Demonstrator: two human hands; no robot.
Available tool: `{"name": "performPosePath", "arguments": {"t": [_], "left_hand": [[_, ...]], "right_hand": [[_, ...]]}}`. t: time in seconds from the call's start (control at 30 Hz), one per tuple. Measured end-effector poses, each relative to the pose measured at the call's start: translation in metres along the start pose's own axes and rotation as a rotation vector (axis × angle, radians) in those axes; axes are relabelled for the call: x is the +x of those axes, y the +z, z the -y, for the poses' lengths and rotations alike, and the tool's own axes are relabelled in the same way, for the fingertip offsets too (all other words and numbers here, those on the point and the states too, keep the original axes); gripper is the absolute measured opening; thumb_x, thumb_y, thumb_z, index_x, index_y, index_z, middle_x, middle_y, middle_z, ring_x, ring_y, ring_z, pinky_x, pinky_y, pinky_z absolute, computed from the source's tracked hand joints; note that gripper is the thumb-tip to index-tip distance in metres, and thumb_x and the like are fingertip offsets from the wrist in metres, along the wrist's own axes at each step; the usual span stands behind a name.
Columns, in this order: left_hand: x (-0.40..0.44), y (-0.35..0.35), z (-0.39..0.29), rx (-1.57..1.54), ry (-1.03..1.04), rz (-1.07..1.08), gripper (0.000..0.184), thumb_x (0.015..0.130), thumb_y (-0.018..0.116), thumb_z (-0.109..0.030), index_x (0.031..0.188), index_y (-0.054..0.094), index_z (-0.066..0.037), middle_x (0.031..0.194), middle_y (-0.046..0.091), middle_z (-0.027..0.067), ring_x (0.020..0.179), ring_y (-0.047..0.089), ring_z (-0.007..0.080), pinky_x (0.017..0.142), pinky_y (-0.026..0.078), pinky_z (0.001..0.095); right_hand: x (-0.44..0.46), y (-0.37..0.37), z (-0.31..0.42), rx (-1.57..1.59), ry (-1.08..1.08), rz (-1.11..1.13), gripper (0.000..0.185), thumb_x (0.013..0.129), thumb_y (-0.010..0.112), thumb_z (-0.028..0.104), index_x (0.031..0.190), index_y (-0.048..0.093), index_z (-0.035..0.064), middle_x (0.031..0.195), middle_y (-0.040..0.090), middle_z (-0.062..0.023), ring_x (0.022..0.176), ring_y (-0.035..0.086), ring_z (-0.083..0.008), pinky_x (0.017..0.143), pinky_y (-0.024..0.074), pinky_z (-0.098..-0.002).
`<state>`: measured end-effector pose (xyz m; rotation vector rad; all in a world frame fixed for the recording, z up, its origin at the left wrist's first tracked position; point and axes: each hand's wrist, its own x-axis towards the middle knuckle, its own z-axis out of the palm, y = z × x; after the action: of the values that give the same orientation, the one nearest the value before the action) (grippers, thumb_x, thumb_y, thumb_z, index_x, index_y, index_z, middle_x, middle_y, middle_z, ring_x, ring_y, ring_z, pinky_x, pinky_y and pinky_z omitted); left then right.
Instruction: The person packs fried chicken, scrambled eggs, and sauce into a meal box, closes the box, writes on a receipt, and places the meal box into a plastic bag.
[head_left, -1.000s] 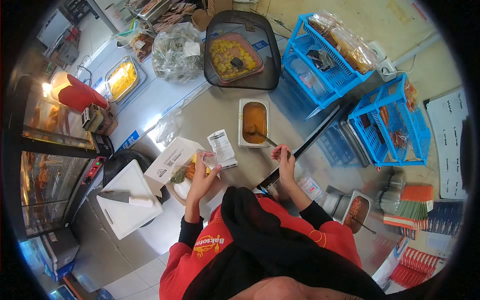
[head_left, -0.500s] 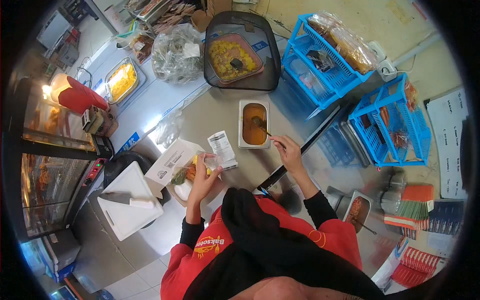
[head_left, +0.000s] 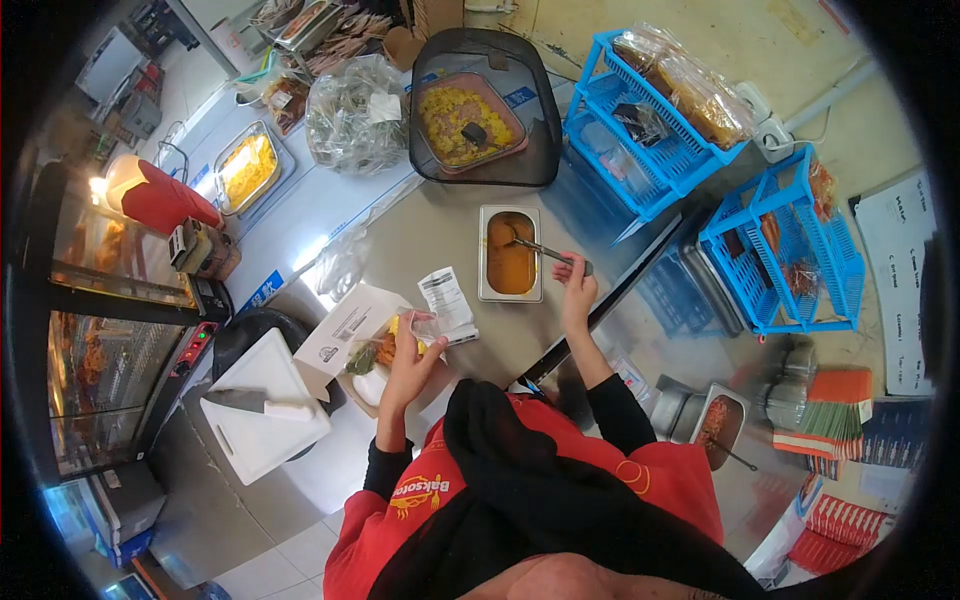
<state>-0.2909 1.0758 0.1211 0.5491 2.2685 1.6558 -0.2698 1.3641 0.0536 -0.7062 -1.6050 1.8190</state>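
My right hand (head_left: 577,290) is closed on the handle of a spoon (head_left: 550,254). The bowl of the spoon sits in orange-brown sauce (head_left: 513,270) inside a rectangular metal pan (head_left: 483,288). Between the fingers of my left hand (head_left: 405,365) is a small clear plastic container (head_left: 424,326), partly hidden by them. That hand hovers over an open white food box (head_left: 352,328), which holds a white mound (head_left: 371,384), green leaves and orange-brown food. A printed receipt (head_left: 447,303) stands just beyond the left hand.
A white cutting board (head_left: 255,405) with a knife (head_left: 285,409) lies at left, near a lit display cabinet (head_left: 120,370). Behind the sauce stands a dark-rimmed container (head_left: 548,120) with a tray of yellow food. Blue baskets (head_left: 655,185) and another metal pan (head_left: 735,395) are at right.
My right hand has shifted slightly, and the spoon now lies at a flatter angle with more of its handle showing. My left hand has stayed almost in place.
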Motion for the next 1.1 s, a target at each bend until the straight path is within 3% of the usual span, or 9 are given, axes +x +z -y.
{"name": "performPosePath", "arguments": {"t": [0.03, 0.23, 0.5, 0.57, 0.67, 0.87, 1.03, 1.1], "left_hand": [[0.000, 0.000, 0.001, -0.008, -0.009, -0.003, 0.041, 0.083, 0.059, -0.021, 0.113, 0.038, 0.000, 0.109, 0.046, 0.0153, 0.107, 0.043, 0.0262, 0.095, 0.031, 0.0337], [0.002, 0.003, 0.001, 0.041, -0.010, -0.026, 0.043, 0.082, 0.061, -0.021, 0.112, 0.039, 0.000, 0.109, 0.046, 0.0166, 0.107, 0.043, 0.0286, 0.095, 0.031, 0.0346], [0.025, 0.015, -0.009, 0.184, -0.062, -0.016, 0.049, 0.078, 0.064, -0.026, 0.113, 0.040, 0.000, 0.109, 0.046, 0.0185, 0.106, 0.041, 0.0332, 0.096, 0.029, 0.0390], [0.035, 0.019, -0.015, 0.371, 0.116, -0.062, 0.052, 0.077, 0.065, -0.027, 0.113, 0.040, 0.001, 0.108, 0.046, 0.0187, 0.105, 0.042, 0.0338, 0.098, 0.026, 0.0421], [0.050, 0.022, -0.011, 0.502, 0.222, -0.059, 0.053, 0.077, 0.066, -0.028, 0.113, 0.040, 0.002, 0.108, 0.047, 0.0184, 0.105, 0.042, 0.0342, 0.099, 0.023, 0.0451], [0.052, 0.026, -0.010, 0.483, 0.205, -0.076, 0.052, 0.077, 0.066, -0.028, 0.111, 0.041, 0.003, 0.106, 0.047, 0.0177, 0.106, 0.043, 0.0340, 0.099, 0.022, 0.0461], [0.038, 0.021, 0.001, 0.474, 0.182, -0.081, 0.052, 0.078, 0.064, -0.029, 0.111, 0.041, 0.003, 0.107, 0.047, 0.0176, 0.106, 0.042, 0.0338, 0.099, 0.022, 0.0449], [0.032, 0.019, 0.004, 0.463, 0.170, -0.078, 0.052, 0.078, 0.064, -0.029, 0.112, 0.041, 0.002, 0.107, 0.047, 0.0174, 0.107, 0.042, 0.0337, 0.099, 0.022, 0.0444]], "right_hand": [[0.001, -0.002, -0.003, 0.150, 0.106, -0.081, 0.036, 0.097, 0.039, 0.030, 0.099, 0.058, -0.0004, 0.081, 0.061, -0.0077, 0.066, 0.058, -0.0123, 0.065, 0.0489, -0.0241], [-0.005, -0.015, -0.004, 0.366, 0.297, -0.219, 0.036, 0.096, 0.040, 0.033, 0.104, 0.055, 0.0017, 0.082, 0.059, -0.0055, 0.073, 0.055, -0.0109, 0.070, 0.0473, -0.0225], [-0.011, -0.038, -0.016, 0.612, 0.346, -0.155, 0.036, 0.095, 0.042, 0.034, 0.106, 0.053, 0.0015, 0.083, 0.059, -0.0050, 0.075, 0.054, -0.0101, 0.071, 0.0476, -0.0223], [-0.012, -0.039, -0.011, 0.620, 0.348, -0.153, 0.036, 0.095, 0.043, 0.034, 0.106, 0.053, 0.0014, 0.083, 0.058, -0.0049, 0.074, 0.055, -0.0099, 0.070, 0.0479, -0.0225], [-0.013, -0.039, 0.000, 0.587, 0.329, -0.174, 0.036, 0.095, 0.043, 0.034, 0.105, 0.054, 0.0014, 0.082, 0.059, -0.0049, 0.073, 0.055, -0.0100, 0.069, 0.0480, -0.0226], [-0.015, -0.023, 0.005, 0.297, 0.193, -0.133, 0.036, 0.095, 0.043, 0.033, 0.100, 0.055, -0.0003, 0.080, 0.059, -0.0053, 0.070, 0.055, -0.0105, 0.067, 0.0479, -0.0228], [-0.018, -0.004, 0.009, -0.058, -0.122, -0.042, 0.031, 0.097, 0.039, 0.024, 0.093, 0.059, -0.0004, 0.073, 0.060, -0.0046, 0.065, 0.057, -0.0103, 0.062, 0.0479, -0.0235], [-0.018, 0.002, 0.009, -0.106, -0.150, -0.025, 0.031, 0.097, 0.040, 0.023, 0.093, 0.059, -0.0010, 0.073, 0.059, -0.0043, 0.064, 0.056, -0.0102, 0.062, 0.0476, -0.0235]]}}
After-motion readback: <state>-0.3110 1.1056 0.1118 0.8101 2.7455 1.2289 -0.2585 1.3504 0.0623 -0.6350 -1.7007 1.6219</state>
